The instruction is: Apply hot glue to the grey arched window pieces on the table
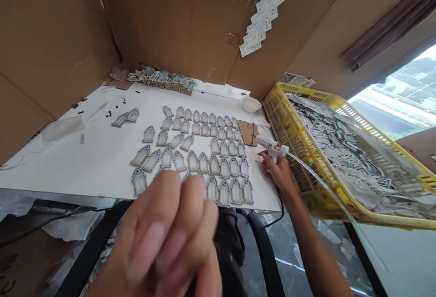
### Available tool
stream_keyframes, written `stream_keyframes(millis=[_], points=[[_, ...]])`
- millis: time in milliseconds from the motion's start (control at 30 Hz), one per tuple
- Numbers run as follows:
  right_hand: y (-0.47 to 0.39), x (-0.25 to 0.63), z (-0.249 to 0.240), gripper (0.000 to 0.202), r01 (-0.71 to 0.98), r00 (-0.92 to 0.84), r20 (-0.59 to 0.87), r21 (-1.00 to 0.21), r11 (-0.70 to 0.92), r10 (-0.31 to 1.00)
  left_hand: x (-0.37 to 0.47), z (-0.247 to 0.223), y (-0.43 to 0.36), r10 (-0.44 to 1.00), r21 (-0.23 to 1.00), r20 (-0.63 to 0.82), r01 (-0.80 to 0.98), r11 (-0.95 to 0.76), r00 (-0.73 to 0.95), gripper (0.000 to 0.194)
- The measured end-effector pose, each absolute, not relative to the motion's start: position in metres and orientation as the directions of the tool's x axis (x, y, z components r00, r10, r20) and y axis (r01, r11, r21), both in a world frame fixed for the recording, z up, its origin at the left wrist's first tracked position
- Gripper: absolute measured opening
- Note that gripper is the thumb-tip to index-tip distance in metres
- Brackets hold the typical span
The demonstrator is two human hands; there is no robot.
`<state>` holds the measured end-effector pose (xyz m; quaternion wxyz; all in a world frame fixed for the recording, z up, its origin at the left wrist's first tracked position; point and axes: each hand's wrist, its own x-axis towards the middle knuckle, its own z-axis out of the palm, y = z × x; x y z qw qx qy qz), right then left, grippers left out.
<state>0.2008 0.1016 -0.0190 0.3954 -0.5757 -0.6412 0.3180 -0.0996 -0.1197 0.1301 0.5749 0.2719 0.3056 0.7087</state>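
Toward the right end of the worktop (102, 165), a white glue gun (272, 147) sits in the grip of the right hand (281, 174), fingers wrapped around its handle. Its nozzle points left, at the edge of a small brown cardboard piece (245, 129); whether the two touch is unclear. A long clear glue stick (320, 181) runs out of the gun's rear and slants down past the crate, while a black cable (282, 208) hangs below the hand.

Left of the gun, arch-shaped pieces (236, 191) with grey frames and pale centres lie flat in uneven rows, some tilted. Over the nearest row, close to the camera, the left hand (170, 238) is raised with its fingers curled in; it is blurred, and I cannot tell whether it holds anything. It hides part of that row.

Well to the left, two more arches (125, 118) overlap, near scattered dark bits (109, 114) and a sheet of clear plastic (63, 126). Along the back stand stacked pieces (166, 82), and a white bowl (251, 104) sits behind the cardboard piece. Just right of the gun, a yellow crate (289, 126) holds a heap of loose grey pieces (340, 140). Brown cardboard walls (170, 20) rise behind, hung with overlapping white labels (265, 15); a window (402, 92) shows at far right.
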Motion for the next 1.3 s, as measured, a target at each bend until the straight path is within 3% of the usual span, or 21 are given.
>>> stream_keyframes(millis=[100, 233, 433, 967, 1300], points=[[0.102, 0.201, -0.020, 0.044, 0.487, -0.016, 0.150, -0.862, 0.139, 0.989, -0.108, 0.134, -0.099, 0.992, 0.742, 0.043, -0.661, -0.112, -0.120, 0.046], [0.102, 0.201, -0.021, 0.042, 0.490, -0.013, 0.163, -0.859, 0.148, 0.987, -0.107, 0.124, -0.089, 0.986, 0.750, 0.070, -0.645, -0.150, -0.149, 0.043], [0.103, 0.201, -0.021, 0.043, 0.496, -0.033, 0.154, -0.855, 0.150, 0.987, -0.101, 0.121, -0.091, 0.974, 0.742, -0.006, -0.654, -0.147, -0.227, 0.041], [0.103, 0.201, -0.021, 0.043, 0.529, -0.030, 0.159, -0.835, 0.151, 0.987, -0.109, 0.113, -0.090, 0.981, 0.760, 0.105, -0.623, -0.184, -0.162, 0.036], [0.102, 0.202, -0.018, 0.044, 0.552, -0.030, 0.132, -0.824, 0.126, 0.991, -0.106, 0.111, -0.087, 0.979, 0.745, 0.067, -0.644, -0.176, -0.190, 0.040]])
